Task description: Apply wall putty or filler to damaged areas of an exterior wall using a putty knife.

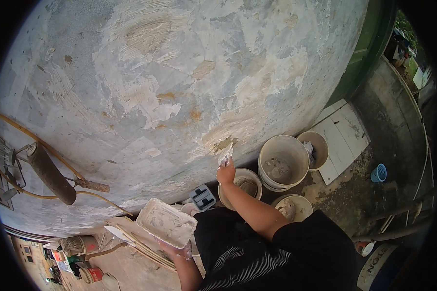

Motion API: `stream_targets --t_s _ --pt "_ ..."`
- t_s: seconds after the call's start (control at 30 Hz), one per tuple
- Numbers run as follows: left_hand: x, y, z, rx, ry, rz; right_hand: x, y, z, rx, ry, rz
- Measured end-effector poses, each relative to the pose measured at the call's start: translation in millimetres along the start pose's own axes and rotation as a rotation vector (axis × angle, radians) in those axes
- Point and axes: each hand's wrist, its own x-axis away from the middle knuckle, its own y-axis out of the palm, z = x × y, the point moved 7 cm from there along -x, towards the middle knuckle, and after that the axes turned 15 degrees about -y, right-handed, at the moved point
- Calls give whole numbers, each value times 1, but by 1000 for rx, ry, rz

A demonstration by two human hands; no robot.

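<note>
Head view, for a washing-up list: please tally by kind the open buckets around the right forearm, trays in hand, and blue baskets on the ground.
Open buckets, by visible rims: 4
Held tray: 1
Blue basket: 1
Total: 6

A small blue perforated plastic basket (378, 173) is standing on the stained grey floor (355, 190). A flat white panel (342, 138) is resting near the dark green door (358, 65). Leftward, a yellow hose (40, 139) is curving past a dark cylinder (51, 173), perhaps metal.
</note>
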Motion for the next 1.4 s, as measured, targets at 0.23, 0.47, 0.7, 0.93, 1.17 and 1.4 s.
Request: stream_targets --t_s 0.23,0.47,0.7,0.93,1.17,1.4 --pt "5 17 5 30 -38 -13 15 63 -53 93 -48 2" --pt "0 3 0 205 -149 78 97 92 -58 55 -285 -355" --pt "7 4 8 -74 -24 159 58 40 -48 122 -550 -508" --pt "4 3 5 -38 -40 -56 -25 -33 -7 142 -250 -508" --pt "0 7 -6 143 -142 -27 -49 -69 22 -819 278 -280" --pt "1 11 -12 93 -138 -34 -63 -63 15 -629 183 -368"
